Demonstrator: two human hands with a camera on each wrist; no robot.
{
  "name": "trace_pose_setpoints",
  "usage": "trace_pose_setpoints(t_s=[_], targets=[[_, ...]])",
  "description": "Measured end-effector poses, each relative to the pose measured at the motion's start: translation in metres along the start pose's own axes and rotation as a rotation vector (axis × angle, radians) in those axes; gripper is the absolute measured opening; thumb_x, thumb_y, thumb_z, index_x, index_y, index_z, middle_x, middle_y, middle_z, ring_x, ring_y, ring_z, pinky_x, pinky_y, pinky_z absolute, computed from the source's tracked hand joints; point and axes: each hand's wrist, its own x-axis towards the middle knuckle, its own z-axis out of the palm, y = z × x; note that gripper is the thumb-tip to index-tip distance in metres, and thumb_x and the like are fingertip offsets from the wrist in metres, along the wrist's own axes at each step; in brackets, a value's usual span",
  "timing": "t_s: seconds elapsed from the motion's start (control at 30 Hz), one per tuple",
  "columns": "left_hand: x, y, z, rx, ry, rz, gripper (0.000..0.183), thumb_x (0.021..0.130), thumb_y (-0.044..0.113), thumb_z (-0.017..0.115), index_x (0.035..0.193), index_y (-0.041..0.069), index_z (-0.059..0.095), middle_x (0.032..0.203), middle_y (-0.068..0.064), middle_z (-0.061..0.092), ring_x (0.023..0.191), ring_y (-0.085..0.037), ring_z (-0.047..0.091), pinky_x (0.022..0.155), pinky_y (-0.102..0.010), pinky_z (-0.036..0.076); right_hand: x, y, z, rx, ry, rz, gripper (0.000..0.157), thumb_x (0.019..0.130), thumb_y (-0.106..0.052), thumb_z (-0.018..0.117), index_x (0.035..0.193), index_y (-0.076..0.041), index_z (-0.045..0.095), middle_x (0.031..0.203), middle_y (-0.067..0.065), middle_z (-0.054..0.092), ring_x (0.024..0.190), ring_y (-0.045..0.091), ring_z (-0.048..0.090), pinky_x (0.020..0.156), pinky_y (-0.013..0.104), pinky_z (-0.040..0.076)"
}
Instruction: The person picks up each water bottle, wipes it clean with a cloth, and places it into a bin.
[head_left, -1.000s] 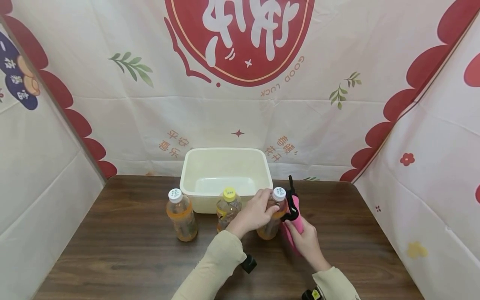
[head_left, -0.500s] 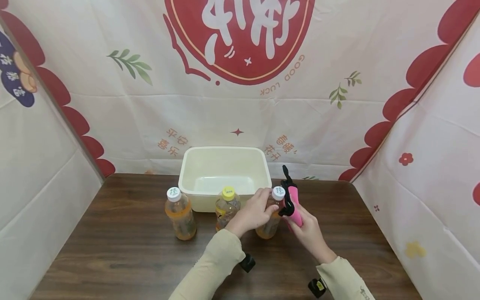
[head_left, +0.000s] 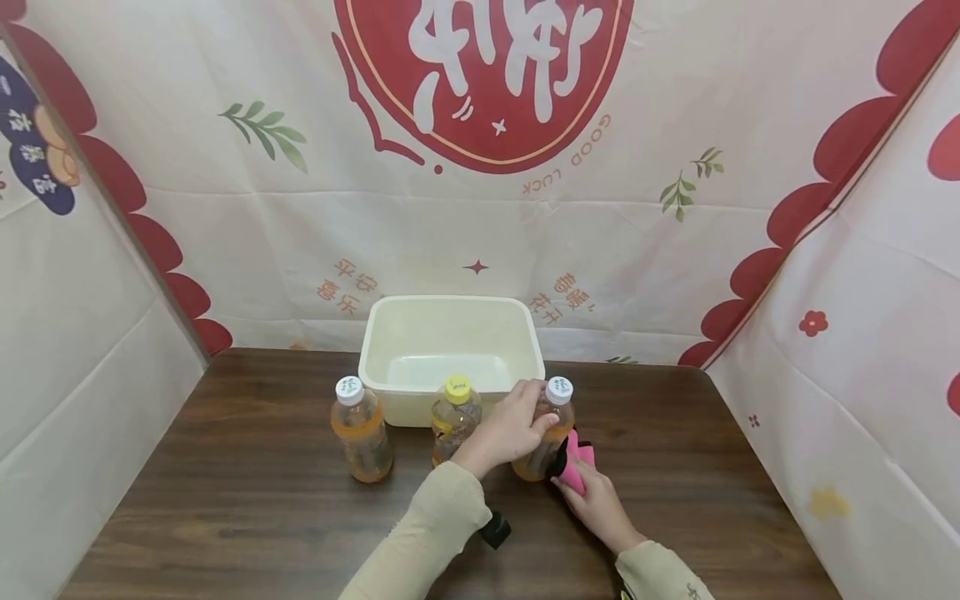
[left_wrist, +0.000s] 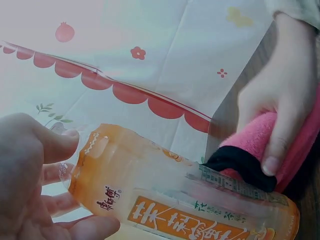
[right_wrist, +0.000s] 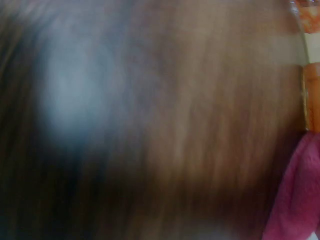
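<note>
Right wrist view crops the pink cloth [right_wrist: 298, 192].

A cream tub [head_left: 408, 410] stands on the wood-grain table [head_left: 225, 500], before a printed backdrop [head_left: 420, 233]. A yellow-capped bottle [head_left: 452, 423] and the leftmost bottle [head_left: 365, 442] stand upright near it.

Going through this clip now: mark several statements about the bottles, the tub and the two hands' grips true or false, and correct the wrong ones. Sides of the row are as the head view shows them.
1. The right-hand grip holds a pink cloth. True.
2. The left-hand grip is on the middle bottle. False: the left-hand grip is on the rightmost bottle.
3. The middle bottle has a white cap. False: the middle bottle has a yellow cap.
4. The cream tub stands behind the row of bottles. True.
5. The leftmost bottle lies on its side. False: the leftmost bottle stands upright.
</note>
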Motion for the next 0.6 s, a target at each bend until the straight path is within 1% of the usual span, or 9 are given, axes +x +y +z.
trace_pose_setpoints(t_s=[0.13,0.23,0.3,0.43,0.5,0.6], targets=[[-0.001,-0.002,0.0,-0.008,0.01,0.002,0.048,0.094,0.032,0.046,0.135,0.01,0.032,0.129,-0.008,0.043,0.114,-0.021,0.049,0.094,-0.036,0.043,-0.004,0.004,0.006,-0.026,-0.026,-0.008,0.033,0.069,-0.004,0.075,0.101,-0.005,0.066,0.099,0.008,0.067,0.088,0.021,0.064,0.07,0.037,0.053],[-0.001,-0.002,0.0,-0.007,0.015,0.008,0.048,0.094,0.031,0.046,0.134,0.01,0.032,0.128,-0.008,0.044,0.114,-0.021,0.049,0.094,-0.036,0.043,-0.003,0.004,0.005,-0.041,-0.043,0.008,0.038,0.07,-0.007,0.075,0.107,-0.006,0.065,0.104,0.01,0.066,0.091,0.024,0.063,0.072,0.041,0.052],[-0.001,-0.002,0.001,0.0,0.015,0.012,0.048,0.094,0.031,0.046,0.134,0.009,0.032,0.128,-0.008,0.044,0.114,-0.021,0.049,0.094,-0.035,0.043,-0.003,0.003,0.004,-0.043,-0.054,0.026,0.036,0.071,-0.008,0.075,0.106,-0.007,0.065,0.102,0.008,0.067,0.09,0.023,0.063,0.071,0.04,0.053],[-0.001,-0.001,0.001,0.007,0.013,0.016,0.048,0.094,0.031,0.046,0.134,0.008,0.032,0.127,-0.009,0.044,0.113,-0.021,0.049,0.094,-0.035,0.043,-0.002,-0.001,0.001,-0.007,-0.054,0.062,0.028,0.073,-0.008,0.074,0.101,-0.007,0.066,0.097,0.004,0.068,0.088,0.018,0.064,0.072,0.037,0.053],[-0.001,-0.002,0.001,0.012,0.016,0.018,0.048,0.094,0.03,0.046,0.134,0.008,0.032,0.127,-0.01,0.044,0.113,-0.021,0.05,0.094,-0.035,0.043,0.0,-0.006,-0.002,0.025,-0.037,0.086,0.025,0.074,-0.006,0.073,0.098,-0.007,0.066,0.092,0.003,0.068,0.083,0.013,0.063,0.069,0.033,0.053],[-0.001,-0.001,0.001,0.005,0.024,0.013,0.048,0.094,0.03,0.046,0.134,0.008,0.033,0.127,-0.01,0.044,0.113,-0.022,0.05,0.094,-0.036,0.043,0.006,-0.014,-0.009,0.057,0.006,0.113,0.018,0.075,-0.005,0.072,0.092,-0.006,0.066,0.083,0.001,0.066,0.072,0.005,0.058,0.061,0.026,0.05]])
